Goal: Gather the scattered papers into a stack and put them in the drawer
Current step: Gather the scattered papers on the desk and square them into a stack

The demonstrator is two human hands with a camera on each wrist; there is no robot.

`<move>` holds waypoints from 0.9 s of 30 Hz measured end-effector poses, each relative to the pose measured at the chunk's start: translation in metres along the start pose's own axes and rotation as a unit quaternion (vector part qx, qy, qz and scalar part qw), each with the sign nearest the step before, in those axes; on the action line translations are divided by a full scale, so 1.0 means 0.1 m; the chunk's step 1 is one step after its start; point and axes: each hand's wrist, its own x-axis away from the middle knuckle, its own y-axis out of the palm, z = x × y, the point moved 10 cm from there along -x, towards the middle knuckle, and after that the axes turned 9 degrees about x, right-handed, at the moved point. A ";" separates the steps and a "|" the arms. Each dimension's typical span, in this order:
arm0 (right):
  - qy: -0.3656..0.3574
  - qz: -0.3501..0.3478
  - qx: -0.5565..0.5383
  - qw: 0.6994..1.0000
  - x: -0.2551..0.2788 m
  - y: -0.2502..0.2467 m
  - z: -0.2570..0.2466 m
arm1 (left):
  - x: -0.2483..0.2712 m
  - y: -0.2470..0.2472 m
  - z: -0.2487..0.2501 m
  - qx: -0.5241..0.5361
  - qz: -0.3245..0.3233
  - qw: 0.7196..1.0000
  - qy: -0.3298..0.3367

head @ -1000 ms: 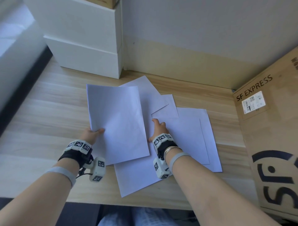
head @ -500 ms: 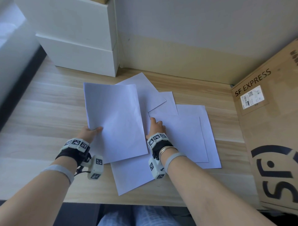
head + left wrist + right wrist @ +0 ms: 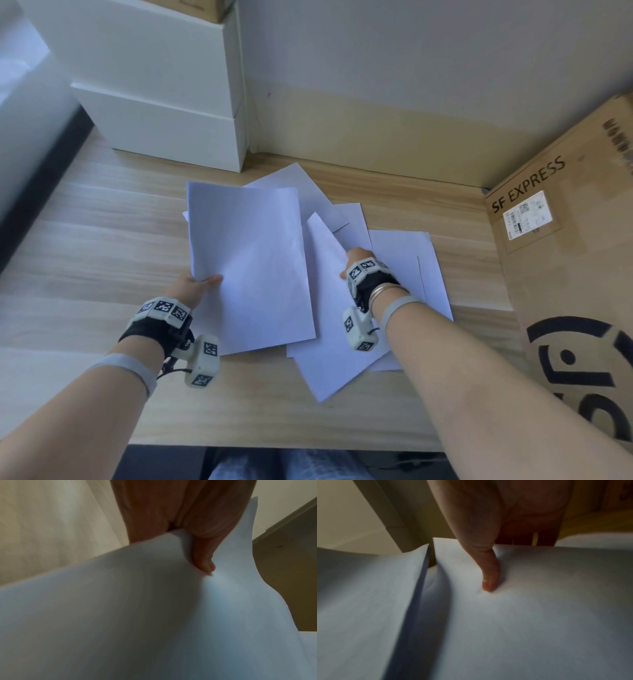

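Papers (image 3: pixel 400 260) lie fanned across the wooden desk (image 3: pixel 85 246), overlapping, w/ one batch already in hand. Change vs a sec ago: the sheet under the right hand (image 3: pixel 358 265) has come up off the pile, its far corner now peaking above the flat ones, where it lay flat before. Means the next sheet is being picked, so gathering is prob. mid-way; several sheets are left flat on the right & at the back.

Held batch (image 3: pixel 250 270) sits over the pile's left part, lower left edge pinched by the left hand (image 3: pixel 195 286): thumb on top, fingers hidden under. Left wrist cam shows a fingertip pressed into the curling paper.

Right hand is clamped on the lifted sheet (image 3: pixel 325 260), thumb on top per right wrist cam, fingers under it.

White drawer unit (image 3: pixel 164 113) stands at back left, well apart from the pile; drawers look closed. Cardboard box (image 3: pixel 565 274) on the right.
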 end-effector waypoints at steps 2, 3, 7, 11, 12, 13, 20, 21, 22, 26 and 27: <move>0.001 0.008 0.044 0.999 -0.06 -0.09 0.12 | 0.02 0.07 0.03 0.004 -0.006 1.000 -0.002; 0.001 0.010 0.062 0.998 -0.11 -0.13 0.16 | 0.03 0.09 0.03 0.007 -0.008 1.000 -0.005; -0.023 -0.003 0.105 0.994 -0.26 -0.13 0.21 | 0.01 0.15 0.00 0.014 -0.011 1.000 -0.021; -0.068 0.001 0.089 0.994 -0.35 -0.03 0.17 | -0.02 0.18 -0.03 0.026 -0.026 0.999 -0.026; -0.075 0.006 0.101 0.992 -0.34 -0.04 0.17 | -0.03 0.19 -0.03 0.029 -0.030 0.999 -0.026; -0.077 0.005 0.108 0.991 -0.34 -0.03 0.18 | -0.04 0.19 -0.04 0.032 -0.032 0.999 -0.029; -0.079 0.021 0.070 0.994 -0.30 -0.15 0.29 | -0.11 0.31 -0.01 0.053 -0.053 0.997 -0.026; -0.074 0.023 0.044 0.996 -0.28 -0.17 0.35 | -0.08 0.33 0.04 0.056 -0.051 0.997 -0.022; -0.066 0.014 0.020 0.998 -0.26 -0.18 0.40 | -0.05 0.35 0.09 0.061 -0.049 0.997 -0.018; -0.037 -0.038 0.026 0.998 -0.20 -0.14 0.64 | -0.03 0.43 0.17 0.062 -0.054 0.997 -0.013; -0.027 -0.039 0.021 0.999 -0.18 -0.15 0.70 | -0.03 0.43 0.19 0.063 -0.053 0.997 -0.014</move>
